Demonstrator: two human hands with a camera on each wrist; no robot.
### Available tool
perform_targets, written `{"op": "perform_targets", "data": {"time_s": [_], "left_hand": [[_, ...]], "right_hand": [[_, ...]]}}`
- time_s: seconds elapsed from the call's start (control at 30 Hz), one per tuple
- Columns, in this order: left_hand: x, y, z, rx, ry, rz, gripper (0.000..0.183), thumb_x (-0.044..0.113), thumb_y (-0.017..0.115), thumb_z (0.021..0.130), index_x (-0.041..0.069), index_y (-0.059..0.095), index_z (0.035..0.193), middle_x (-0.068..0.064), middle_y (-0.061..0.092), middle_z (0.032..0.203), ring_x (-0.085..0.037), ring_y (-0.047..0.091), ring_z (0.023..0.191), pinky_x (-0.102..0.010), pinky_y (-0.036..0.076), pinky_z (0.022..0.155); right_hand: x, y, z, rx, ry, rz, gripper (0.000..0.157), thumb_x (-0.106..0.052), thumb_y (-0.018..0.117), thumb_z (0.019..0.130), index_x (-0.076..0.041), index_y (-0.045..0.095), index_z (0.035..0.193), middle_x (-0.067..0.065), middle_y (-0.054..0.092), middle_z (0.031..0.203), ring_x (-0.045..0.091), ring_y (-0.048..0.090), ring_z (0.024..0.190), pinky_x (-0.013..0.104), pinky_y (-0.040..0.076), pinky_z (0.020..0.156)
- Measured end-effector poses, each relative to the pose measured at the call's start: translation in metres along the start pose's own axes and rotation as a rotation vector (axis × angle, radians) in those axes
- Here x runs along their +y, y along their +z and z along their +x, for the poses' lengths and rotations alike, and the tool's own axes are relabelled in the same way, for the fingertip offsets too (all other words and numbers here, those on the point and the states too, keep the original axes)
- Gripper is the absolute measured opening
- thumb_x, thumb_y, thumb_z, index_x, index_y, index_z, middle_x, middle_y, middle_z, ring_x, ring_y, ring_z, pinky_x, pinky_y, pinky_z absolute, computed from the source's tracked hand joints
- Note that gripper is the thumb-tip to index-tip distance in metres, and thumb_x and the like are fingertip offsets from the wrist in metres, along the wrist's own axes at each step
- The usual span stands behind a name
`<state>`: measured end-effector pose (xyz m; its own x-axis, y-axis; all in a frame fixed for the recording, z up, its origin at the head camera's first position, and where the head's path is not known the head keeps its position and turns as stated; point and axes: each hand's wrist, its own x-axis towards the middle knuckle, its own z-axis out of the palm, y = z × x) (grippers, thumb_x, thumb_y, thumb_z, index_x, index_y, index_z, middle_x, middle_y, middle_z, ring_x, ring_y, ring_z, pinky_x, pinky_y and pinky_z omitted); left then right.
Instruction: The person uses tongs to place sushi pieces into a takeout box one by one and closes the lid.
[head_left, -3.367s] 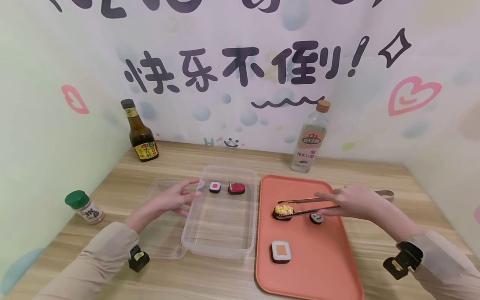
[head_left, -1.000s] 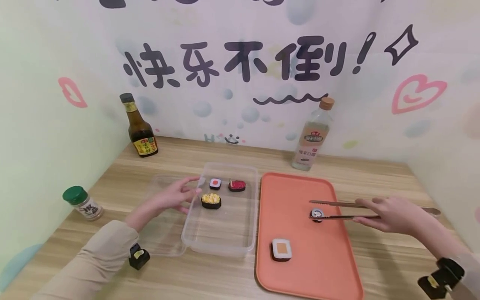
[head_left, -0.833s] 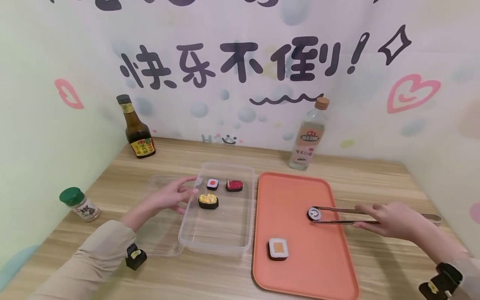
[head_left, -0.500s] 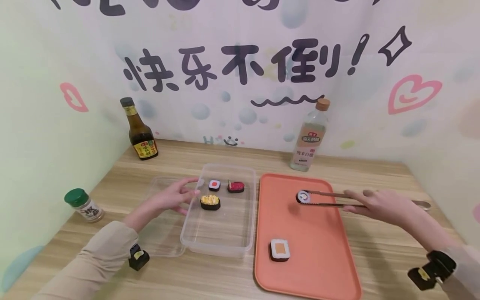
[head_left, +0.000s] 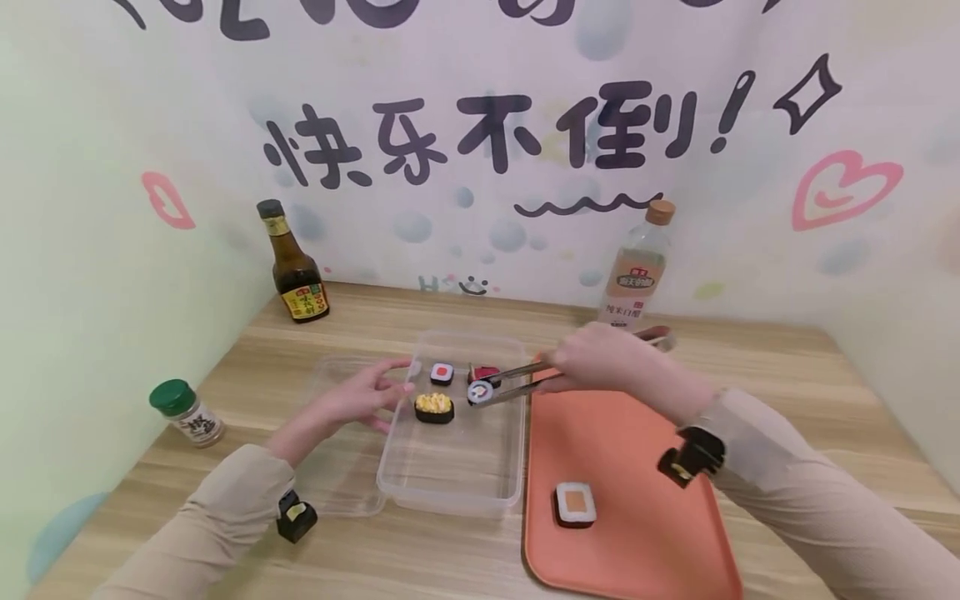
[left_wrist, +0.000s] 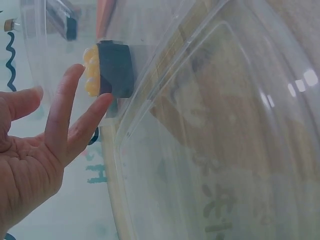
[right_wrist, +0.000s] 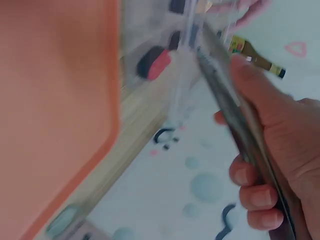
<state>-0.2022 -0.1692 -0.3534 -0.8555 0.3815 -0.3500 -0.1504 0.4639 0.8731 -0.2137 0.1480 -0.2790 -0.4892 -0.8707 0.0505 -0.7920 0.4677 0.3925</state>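
Note:
My right hand (head_left: 600,354) grips metal tongs (right_wrist: 240,120), fingers curled round their arms. Between the tong tips is a small round sushi roll (head_left: 480,392) with a white face and dark wrap, over the clear plastic box (head_left: 450,502). In the box sit a square roll with a red centre (head_left: 442,372), a yellow-topped sushi piece (head_left: 434,407) and a red-topped piece (head_left: 486,373), partly covered by the tongs. My left hand (head_left: 363,396) has its fingers spread and touches the box's left side; in the left wrist view the fingertips lie beside the yellow-topped piece (left_wrist: 114,69).
An orange tray (head_left: 637,533) on the right carries a square roll with an orange centre (head_left: 575,504). The clear lid (head_left: 337,492) lies left of the box. A dark sauce bottle (head_left: 300,279), a green-capped shaker (head_left: 187,414) and a clear vinegar bottle (head_left: 636,275) stand around.
The yellow-topped piece went from tray to box earlier. Then the tongs took the round roll off the tray, and my right hand carried it left over the box. My left hand stays at the box.

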Motion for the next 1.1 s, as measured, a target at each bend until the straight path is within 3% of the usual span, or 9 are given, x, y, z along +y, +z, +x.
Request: {"op": "perform_targets", "data": {"time_s": [0.17,0.3,0.37,0.47,0.6,0.7,0.9,1.0,1.1], "left_hand": [[0.000,0.001,0.001,-0.002,0.001,-0.018,0.061,0.020,0.045,0.096,0.004,0.013,0.145,-0.035,0.038,0.134,-0.042,0.051,0.114,-0.034,0.059,0.069],[-0.002,0.002,0.002,-0.006,0.009,-0.030,0.062,0.020,0.045,0.096,0.004,0.013,0.145,-0.035,0.038,0.134,-0.043,0.051,0.114,-0.035,0.059,0.070],[-0.002,0.002,0.002,-0.006,0.016,-0.032,0.062,0.021,0.046,0.096,0.004,0.013,0.145,-0.035,0.038,0.134,-0.043,0.050,0.114,-0.036,0.059,0.071],[-0.002,0.003,0.002,0.002,0.013,-0.025,0.062,0.022,0.046,0.095,0.004,0.014,0.145,-0.035,0.038,0.133,-0.043,0.050,0.114,-0.036,0.059,0.071],[-0.002,-0.001,0.002,0.015,-0.015,-0.005,0.062,0.024,0.046,0.096,0.006,0.014,0.146,-0.034,0.040,0.133,-0.042,0.051,0.114,-0.035,0.059,0.071],[-0.002,-0.004,0.001,0.019,-0.031,0.011,0.062,0.025,0.046,0.096,0.008,0.014,0.146,-0.033,0.040,0.133,-0.040,0.051,0.114,-0.034,0.059,0.071],[-0.002,-0.008,-0.002,0.013,-0.028,0.021,0.062,0.024,0.044,0.096,0.006,0.012,0.146,-0.034,0.037,0.134,-0.042,0.050,0.116,-0.034,0.059,0.071],[-0.001,-0.006,-0.002,0.007,-0.034,0.017,0.061,0.024,0.044,0.097,0.006,0.012,0.146,-0.033,0.038,0.135,-0.041,0.049,0.117,-0.033,0.058,0.071],[0.002,-0.002,-0.001,0.006,-0.036,0.014,0.061,0.024,0.045,0.096,0.006,0.013,0.146,-0.033,0.038,0.135,-0.041,0.049,0.117,-0.033,0.058,0.071]], "right_hand": [[-0.015,-0.004,0.029,-0.159,0.016,-0.043,0.045,-0.052,0.061,0.079,-0.017,0.051,0.054,-0.006,0.047,0.050,0.005,0.029,0.044,0.021,0.029,0.036],[-0.017,-0.007,0.032,-0.224,0.060,-0.019,0.044,-0.055,0.060,0.079,-0.016,0.053,0.058,-0.006,0.046,0.051,0.006,0.031,0.045,0.022,0.032,0.037],[-0.010,-0.005,0.022,-0.182,0.092,0.025,0.042,-0.055,0.059,0.079,-0.016,0.057,0.064,-0.007,0.045,0.050,0.006,0.033,0.043,0.022,0.033,0.037],[0.005,0.002,-0.010,-0.008,0.089,0.107,0.039,-0.055,0.057,0.081,-0.016,0.062,0.085,-0.009,0.042,0.048,0.004,0.031,0.040,0.019,0.029,0.036],[0.020,0.028,-0.064,0.394,-0.148,0.099,0.048,-0.053,0.043,0.090,-0.012,0.061,0.106,-0.007,0.046,0.050,0.003,0.024,0.038,0.013,0.019,0.035],[0.019,0.050,-0.100,0.558,-0.300,0.046,0.054,-0.051,0.035,0.094,-0.006,0.061,0.110,-0.007,0.044,0.053,0.001,0.020,0.041,0.009,0.013,0.036],[-0.002,0.075,-0.132,0.438,-0.300,0.039,0.052,-0.051,0.033,0.095,-0.010,0.061,0.110,-0.008,0.037,0.057,0.001,0.014,0.041,0.010,0.011,0.037],[-0.008,0.075,-0.135,0.414,-0.280,0.007,0.050,-0.050,0.032,0.096,-0.012,0.061,0.108,-0.006,0.039,0.058,0.003,0.019,0.036,0.012,0.017,0.033],[0.000,0.067,-0.134,0.447,-0.242,-0.029,0.052,-0.051,0.030,0.096,-0.010,0.060,0.108,-0.004,0.043,0.056,0.004,0.022,0.035,0.014,0.020,0.031]]}}
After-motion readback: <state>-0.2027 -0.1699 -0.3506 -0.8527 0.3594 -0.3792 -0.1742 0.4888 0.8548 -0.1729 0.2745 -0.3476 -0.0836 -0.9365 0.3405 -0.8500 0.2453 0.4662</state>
